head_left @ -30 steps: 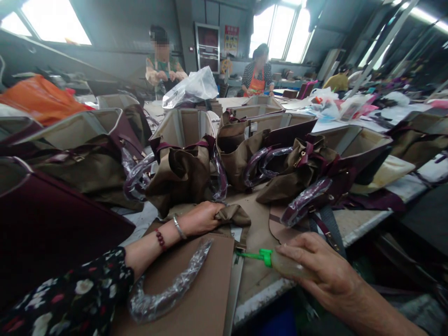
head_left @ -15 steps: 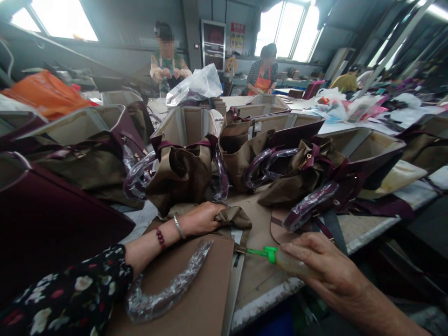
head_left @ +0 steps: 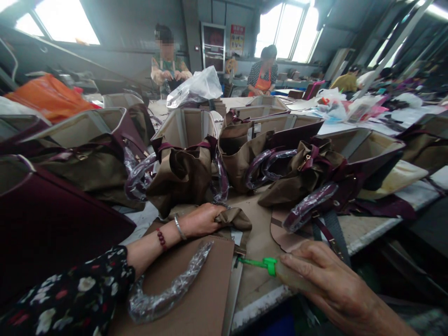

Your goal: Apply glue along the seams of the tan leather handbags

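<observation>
My left hand [head_left: 206, 218] is closed on a fold of olive-brown lining fabric [head_left: 237, 217], with its fingertips partly hidden. Below it lies a tan bag panel [head_left: 206, 289], and a handle wrapped in clear plastic [head_left: 168, 298] curves over this panel. My right hand [head_left: 325, 270] is wrapped around a squeeze bottle [head_left: 289, 276] with a green nozzle cap [head_left: 270, 266]. The bottle lies nearly level, and its thin green tip points left at the edge of the panel, just under the fabric. Whether the tip touches the edge I cannot tell.
Several maroon and olive handbags [head_left: 182, 172] stand close behind my hands. A large maroon bag [head_left: 63, 214] is at the left. The table edge [head_left: 266, 303] runs near my right hand. Farther back are plastic bags [head_left: 196, 86] and co-workers [head_left: 262, 74].
My right hand and the bottle have come slightly down toward me, and the green tip has slid down-left along the panel edge. My left hand keeps its hold on the fabric.
</observation>
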`<action>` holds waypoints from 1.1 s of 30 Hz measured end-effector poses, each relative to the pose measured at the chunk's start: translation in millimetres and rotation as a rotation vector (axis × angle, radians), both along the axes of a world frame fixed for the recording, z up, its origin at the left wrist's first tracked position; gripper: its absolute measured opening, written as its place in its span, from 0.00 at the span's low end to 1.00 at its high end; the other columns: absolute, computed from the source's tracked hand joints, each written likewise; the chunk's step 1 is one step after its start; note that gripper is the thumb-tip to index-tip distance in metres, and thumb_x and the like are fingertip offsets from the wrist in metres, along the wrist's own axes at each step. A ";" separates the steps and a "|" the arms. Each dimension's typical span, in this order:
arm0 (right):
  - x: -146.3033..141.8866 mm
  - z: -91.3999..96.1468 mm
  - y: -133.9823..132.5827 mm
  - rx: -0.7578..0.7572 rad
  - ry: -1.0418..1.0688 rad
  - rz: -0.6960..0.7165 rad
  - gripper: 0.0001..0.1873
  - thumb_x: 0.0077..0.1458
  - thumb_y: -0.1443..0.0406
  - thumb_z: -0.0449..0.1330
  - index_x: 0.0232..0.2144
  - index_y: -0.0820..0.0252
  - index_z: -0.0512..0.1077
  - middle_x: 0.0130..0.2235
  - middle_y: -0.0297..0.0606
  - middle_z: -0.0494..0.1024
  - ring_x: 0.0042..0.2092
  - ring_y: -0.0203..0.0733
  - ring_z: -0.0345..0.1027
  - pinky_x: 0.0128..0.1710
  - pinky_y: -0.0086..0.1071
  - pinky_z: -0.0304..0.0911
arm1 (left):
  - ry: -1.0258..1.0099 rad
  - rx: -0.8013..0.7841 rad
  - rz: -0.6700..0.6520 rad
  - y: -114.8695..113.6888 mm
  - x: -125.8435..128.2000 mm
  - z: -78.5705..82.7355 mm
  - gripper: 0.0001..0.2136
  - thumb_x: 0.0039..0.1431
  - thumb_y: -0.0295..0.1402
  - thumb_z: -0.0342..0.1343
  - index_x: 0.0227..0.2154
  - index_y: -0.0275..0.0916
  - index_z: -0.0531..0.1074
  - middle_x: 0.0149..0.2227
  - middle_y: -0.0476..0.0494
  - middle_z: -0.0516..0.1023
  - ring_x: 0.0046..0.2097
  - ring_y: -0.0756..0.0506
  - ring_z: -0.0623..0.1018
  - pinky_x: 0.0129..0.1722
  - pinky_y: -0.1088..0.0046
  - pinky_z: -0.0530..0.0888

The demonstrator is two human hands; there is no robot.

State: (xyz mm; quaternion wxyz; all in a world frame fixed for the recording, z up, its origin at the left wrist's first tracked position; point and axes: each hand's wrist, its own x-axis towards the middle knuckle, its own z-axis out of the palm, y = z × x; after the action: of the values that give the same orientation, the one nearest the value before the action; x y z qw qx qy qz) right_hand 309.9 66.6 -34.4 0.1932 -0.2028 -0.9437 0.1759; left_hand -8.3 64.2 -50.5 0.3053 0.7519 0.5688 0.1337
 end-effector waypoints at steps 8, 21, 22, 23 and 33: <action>-1.4 3.7 -4.0 -0.126 -0.052 0.053 0.17 0.60 0.69 0.54 0.51 0.51 0.65 0.40 0.37 0.71 0.42 0.37 0.67 0.42 0.27 0.67 | 0.018 0.010 -0.002 -0.3 -0.4 -0.5 0.07 0.57 0.32 0.47 0.30 0.37 0.69 0.32 0.45 0.76 0.35 0.47 0.75 0.34 0.77 0.66; -3.8 10.6 -14.2 -0.080 0.043 0.017 0.15 0.60 0.68 0.54 0.50 0.52 0.67 0.38 0.38 0.72 0.40 0.37 0.68 0.41 0.26 0.67 | 0.014 0.034 0.010 -0.5 0.7 -1.2 0.07 0.56 0.33 0.47 0.26 0.38 0.66 0.25 0.49 0.70 0.29 0.49 0.70 0.28 0.77 0.63; -3.3 8.8 -13.4 -0.063 0.056 -0.005 0.15 0.61 0.68 0.54 0.50 0.52 0.66 0.39 0.38 0.71 0.41 0.37 0.67 0.41 0.27 0.67 | 0.012 0.034 0.007 -0.6 0.4 -1.8 0.07 0.56 0.33 0.48 0.26 0.38 0.66 0.25 0.48 0.70 0.29 0.49 0.70 0.28 0.77 0.63; -2.7 7.8 -13.8 -0.061 0.046 -0.003 0.16 0.61 0.68 0.54 0.50 0.52 0.66 0.39 0.38 0.71 0.41 0.37 0.67 0.41 0.28 0.67 | 0.010 0.034 0.005 -0.7 0.1 -2.3 0.07 0.56 0.33 0.48 0.26 0.38 0.67 0.26 0.48 0.71 0.30 0.49 0.71 0.29 0.77 0.63; 0.5 1.7 -20.7 -0.094 0.024 0.009 0.18 0.61 0.69 0.53 0.53 0.51 0.63 0.39 0.39 0.70 0.42 0.39 0.66 0.42 0.30 0.66 | 0.015 0.020 0.016 -0.7 -0.7 -3.2 0.05 0.55 0.31 0.49 0.28 0.37 0.68 0.27 0.47 0.73 0.30 0.49 0.71 0.30 0.77 0.64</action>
State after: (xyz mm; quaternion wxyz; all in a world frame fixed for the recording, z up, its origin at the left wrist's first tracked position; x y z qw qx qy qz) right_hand 310.4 45.9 -32.7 0.1942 -0.2054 -0.9329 0.2234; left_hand -9.0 63.5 -53.7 0.2924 0.7514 0.5756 0.1360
